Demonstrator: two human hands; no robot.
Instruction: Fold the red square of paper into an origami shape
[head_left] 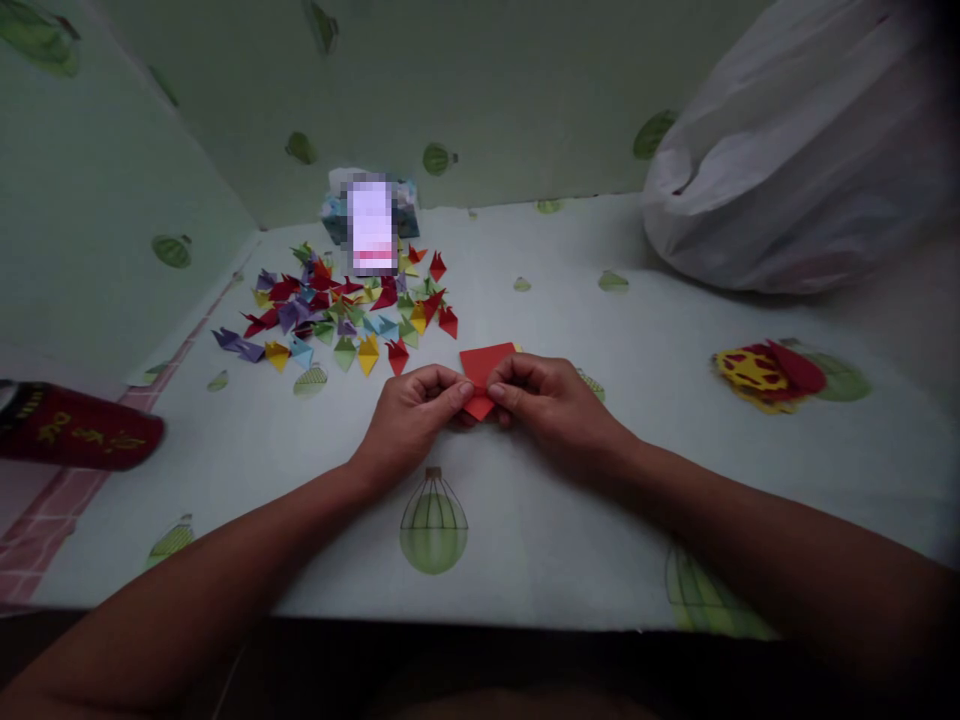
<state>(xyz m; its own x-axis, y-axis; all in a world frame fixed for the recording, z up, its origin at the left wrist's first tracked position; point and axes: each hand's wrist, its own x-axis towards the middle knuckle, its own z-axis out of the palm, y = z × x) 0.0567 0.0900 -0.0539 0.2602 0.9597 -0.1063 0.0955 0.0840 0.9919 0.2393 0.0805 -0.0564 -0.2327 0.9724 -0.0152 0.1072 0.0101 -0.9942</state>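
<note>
A small red paper piece (486, 368) lies partly folded at the middle of the surface. My left hand (412, 412) pinches its left lower edge with closed fingers. My right hand (546, 400) pinches the right side the same way, thumb and forefinger pressed on the paper. Both hands rest low on the white cloth (525, 500) printed with green balloons. Behind them, a heap of several folded paper pieces (345, 310) in red, purple, yellow, blue and green is spread out.
A stack of red and yellow paper sheets (765, 375) lies at the right. A big white plastic bag (802, 150) fills the back right corner. A red cylinder (75, 428) lies at the left edge. A blurred upright object (373, 225) stands behind the heap.
</note>
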